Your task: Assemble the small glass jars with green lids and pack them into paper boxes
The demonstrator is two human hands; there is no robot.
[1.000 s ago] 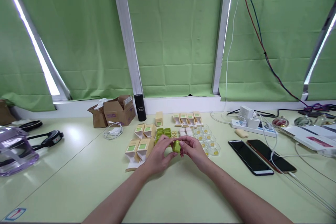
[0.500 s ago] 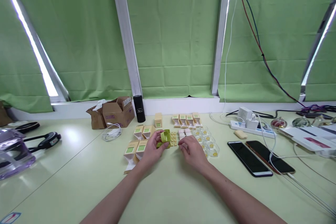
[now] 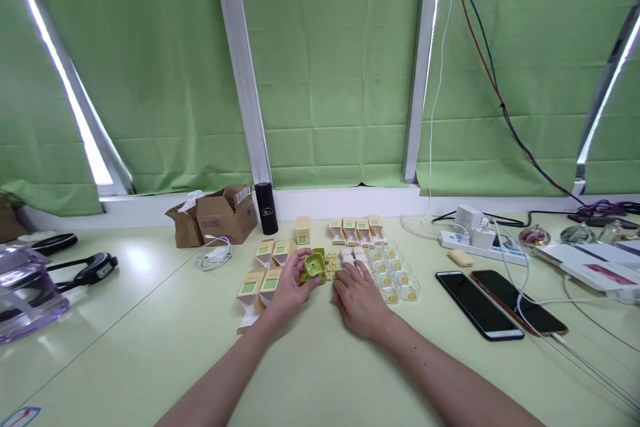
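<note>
Well, left hand (image 3: 291, 280): thumb and fingers are closed around a small green cup (image 3: 315, 265), its hollow side turned toward the camera; the fingers behind it are partly hidden.
Green cup: just above the table (image 3: 320, 373), near the middle of the work spread; a small round spot shows in its floor, too small to make out.
Other green cups (image 3: 323, 279): mostly covered by the held cup and the left hand; their number cannot be told.
Right hand (image 3: 360, 297): palm down, fingers half bent and reaching to the yellow bits; the fingertips' undersides are hidden, so whether they pinch anything cannot be told.
Yellow bits (image 3: 331, 257): small pieces in rows between the two hands, the near ones partly behind the right fingers.
White blocks (image 3: 347, 252): just beyond the right hand, which covers some of them.
Clear cups (image 3: 395, 265): right of that hand, each with a yellow spot; their edges blur into the table.
Boxes (image 3: 253, 280): left of the left hand, which overlaps one; print too small to read.
Jug (image 3: 30, 280): purple, see-through, cut off at the left edge.
</note>
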